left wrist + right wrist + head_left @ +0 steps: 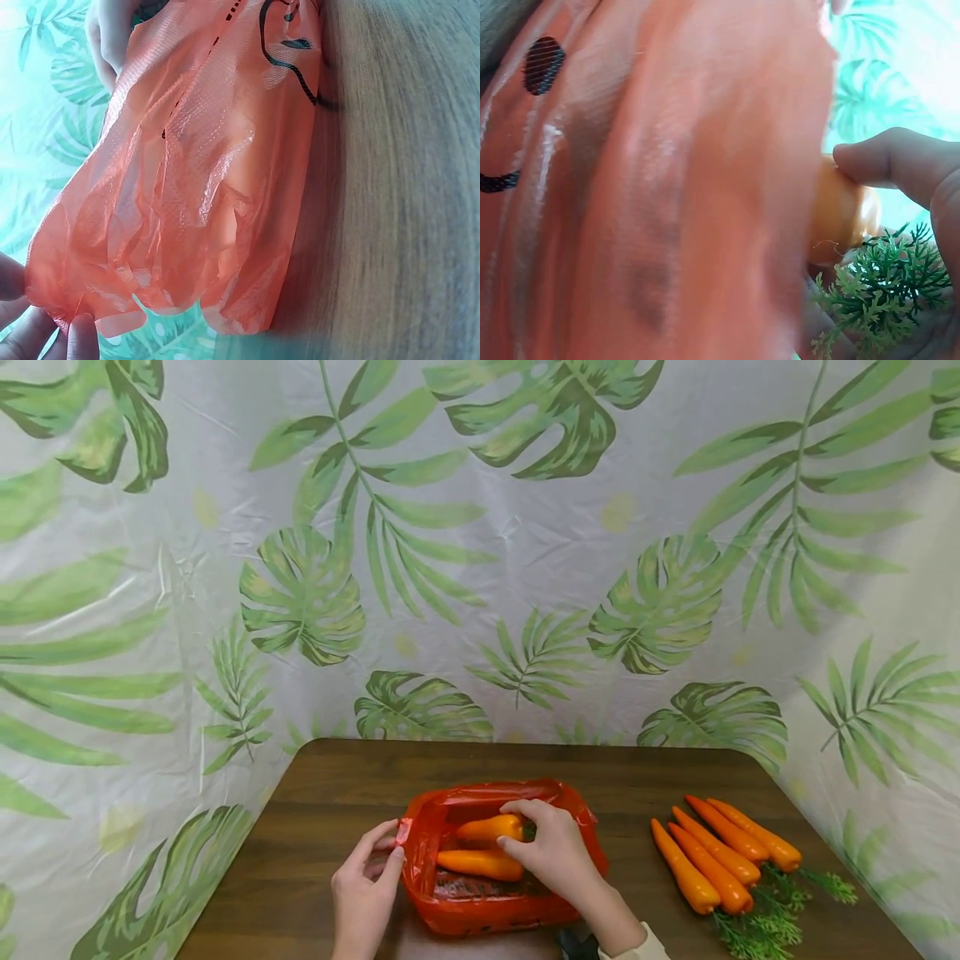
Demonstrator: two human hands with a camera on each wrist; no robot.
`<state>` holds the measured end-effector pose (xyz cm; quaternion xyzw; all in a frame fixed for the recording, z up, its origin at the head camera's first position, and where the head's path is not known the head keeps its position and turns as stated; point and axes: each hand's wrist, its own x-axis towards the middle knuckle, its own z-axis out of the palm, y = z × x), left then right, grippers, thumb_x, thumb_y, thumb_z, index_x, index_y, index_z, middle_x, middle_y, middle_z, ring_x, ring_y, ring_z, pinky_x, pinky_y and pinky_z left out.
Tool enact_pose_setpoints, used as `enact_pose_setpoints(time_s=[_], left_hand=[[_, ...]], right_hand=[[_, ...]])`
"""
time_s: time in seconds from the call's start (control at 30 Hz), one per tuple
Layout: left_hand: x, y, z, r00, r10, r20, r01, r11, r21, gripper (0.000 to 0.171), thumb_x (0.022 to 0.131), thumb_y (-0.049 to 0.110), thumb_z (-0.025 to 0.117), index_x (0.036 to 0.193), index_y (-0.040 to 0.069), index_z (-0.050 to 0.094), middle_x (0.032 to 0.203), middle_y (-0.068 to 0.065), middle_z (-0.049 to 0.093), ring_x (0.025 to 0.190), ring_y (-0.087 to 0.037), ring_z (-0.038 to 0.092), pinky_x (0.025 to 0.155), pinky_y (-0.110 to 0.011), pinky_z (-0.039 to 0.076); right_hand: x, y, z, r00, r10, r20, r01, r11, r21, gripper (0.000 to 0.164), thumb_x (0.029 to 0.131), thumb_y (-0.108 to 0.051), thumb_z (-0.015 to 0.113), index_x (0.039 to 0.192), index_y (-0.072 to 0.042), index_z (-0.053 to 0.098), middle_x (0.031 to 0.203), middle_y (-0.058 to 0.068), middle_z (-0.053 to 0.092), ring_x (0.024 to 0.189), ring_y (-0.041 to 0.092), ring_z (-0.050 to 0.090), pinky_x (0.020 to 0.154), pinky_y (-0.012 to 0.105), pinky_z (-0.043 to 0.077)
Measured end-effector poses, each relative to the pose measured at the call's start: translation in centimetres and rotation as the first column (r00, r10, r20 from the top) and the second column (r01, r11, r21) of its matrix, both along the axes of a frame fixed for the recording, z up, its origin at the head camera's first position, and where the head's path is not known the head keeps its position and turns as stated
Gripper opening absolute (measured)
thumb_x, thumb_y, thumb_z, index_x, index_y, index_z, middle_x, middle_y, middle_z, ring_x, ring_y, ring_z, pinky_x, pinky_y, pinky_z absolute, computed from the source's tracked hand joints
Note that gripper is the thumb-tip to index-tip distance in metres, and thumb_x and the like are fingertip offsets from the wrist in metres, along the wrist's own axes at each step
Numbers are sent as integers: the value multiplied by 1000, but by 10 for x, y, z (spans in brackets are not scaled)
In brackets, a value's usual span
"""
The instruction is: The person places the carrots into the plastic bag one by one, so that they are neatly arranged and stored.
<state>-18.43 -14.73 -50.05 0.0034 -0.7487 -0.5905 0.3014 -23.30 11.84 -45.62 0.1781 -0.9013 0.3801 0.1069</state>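
Observation:
A red plastic bag point(487, 917) lies with its mouth spread wide on the table. My left hand point(367, 881) pinches its left edge; in the left wrist view the fingers point(81, 337) grip the gathered plastic. Over the bag's right side, my right hand point(558, 852) holds an orange carrot point(478, 828) by its thick top end, the tip pointing left inside the bag. Green leaves point(889, 281) of that carrot hang under the palm in the right wrist view. Another carrot point(472, 863) lies in the bag just in front, its top partly hidden.
Several carrots point(712, 860) with green tops point(776, 910) lie side by side at the right of the dark wooden table point(330, 827). A leaf-patterned sheet point(540, 552) hangs behind the table. Something black point(576, 945) shows beside the right forearm.

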Motion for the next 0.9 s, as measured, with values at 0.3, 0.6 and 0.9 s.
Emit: enact_pose_setpoints(time_s=[0.3,0.6,0.9], left_hand=[[0,0,-1,1000,9,-5,-10,1000,-19,36,85,-1,78,115,18,74,92,2,72,83,-14,70,69,-22,57],[1,0,-2,1000,12,9,-12,1000,-15,35,86,0,78,115,17,74,93,2,71,83,-14,69,69,-21,57],[1,1,2,1000,9,13,-9,1000,-10,35,86,0,78,115,19,74,93,2,72,84,-14,69,69,-20,56]], right_hand=[[-6,-2,-10,998,28,64,-29,1000,11,32,83,-29,83,113,-26,72,103,-9,69,78,9,60,63,26,51],[-16,-2,-15,994,65,86,-72,994,78,31,84,-27,82,113,-24,73,106,-9,69,82,10,59,71,31,51],[-20,-2,-17,999,38,34,-42,993,108,32,83,-22,83,113,-21,74,101,-7,64,81,12,54,71,30,48]])
